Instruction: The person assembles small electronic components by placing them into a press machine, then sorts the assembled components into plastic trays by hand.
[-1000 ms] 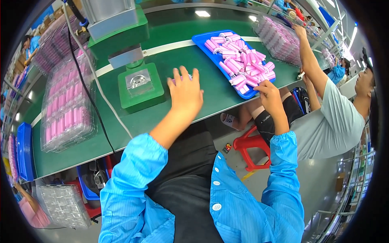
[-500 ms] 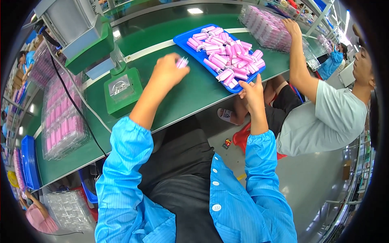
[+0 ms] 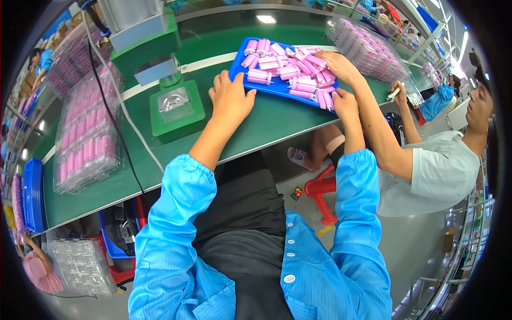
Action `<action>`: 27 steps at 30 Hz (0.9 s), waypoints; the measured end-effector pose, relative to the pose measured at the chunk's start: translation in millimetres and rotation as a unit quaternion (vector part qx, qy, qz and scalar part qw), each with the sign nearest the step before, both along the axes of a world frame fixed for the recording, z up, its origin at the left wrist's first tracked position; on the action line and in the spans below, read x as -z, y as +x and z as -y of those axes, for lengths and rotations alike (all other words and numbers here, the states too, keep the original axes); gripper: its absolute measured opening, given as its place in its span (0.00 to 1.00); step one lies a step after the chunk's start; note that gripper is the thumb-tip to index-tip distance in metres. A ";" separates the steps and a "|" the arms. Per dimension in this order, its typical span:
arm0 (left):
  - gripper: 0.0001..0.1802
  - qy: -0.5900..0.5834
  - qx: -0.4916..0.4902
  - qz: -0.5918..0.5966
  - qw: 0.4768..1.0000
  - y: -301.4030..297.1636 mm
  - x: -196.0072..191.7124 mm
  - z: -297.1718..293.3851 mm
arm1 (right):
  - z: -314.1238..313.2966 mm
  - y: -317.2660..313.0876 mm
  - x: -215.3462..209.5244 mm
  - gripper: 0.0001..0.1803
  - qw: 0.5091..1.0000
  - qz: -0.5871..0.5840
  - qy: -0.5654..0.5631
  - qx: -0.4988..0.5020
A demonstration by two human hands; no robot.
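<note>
A blue tray (image 3: 281, 94) heaped with short pink cylinders (image 3: 288, 72), with pale ends and thin pins, lies on the green bench in front of me. My left hand (image 3: 230, 95) rests against the tray's left end, its fingers stretched out and thumb apart. At the tray's near right corner, my right hand (image 3: 345, 105) grips the rim with bent fingers; the fingertips are partly hidden. A co-worker's hand (image 3: 338, 66) from the right reaches over the far right side of the tray, onto the cylinders.
Left of the tray stands a press (image 3: 141, 42) above a green fixture (image 3: 176, 109). A grey cable (image 3: 120, 98) hangs beside clear blister trays of pink cylinders (image 3: 85, 144). More filled blister trays (image 3: 365, 45) are stacked at the far right. The co-worker (image 3: 426, 170) sits on my right.
My left hand has put down the pink cylinder and moved right to the tray. The tray has turned, and my right hand has closed on its corner. The co-worker's hand has moved to the cylinders.
</note>
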State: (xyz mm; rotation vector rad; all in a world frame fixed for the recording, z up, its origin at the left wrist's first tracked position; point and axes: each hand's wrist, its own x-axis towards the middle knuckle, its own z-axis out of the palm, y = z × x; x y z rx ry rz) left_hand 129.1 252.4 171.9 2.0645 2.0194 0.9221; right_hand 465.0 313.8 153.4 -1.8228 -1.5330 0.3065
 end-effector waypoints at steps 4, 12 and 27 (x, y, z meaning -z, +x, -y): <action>0.33 -0.023 -0.022 0.075 0.997 -26.6 22.4 -9.6 | 70.1 -40.2 11.3 0.20 0.980 0.099 0.172 0.008; 0.23 0.034 0.052 0.162 0.985 -4.4 24.1 19.0 | 141.5 -140.0 -41.3 0.21 0.956 0.027 0.252 -0.147; 0.22 0.089 0.283 0.043 0.954 -23.4 -29.3 156.2 | 191.5 -239.4 46.2 0.56 0.842 -0.121 0.159 -0.501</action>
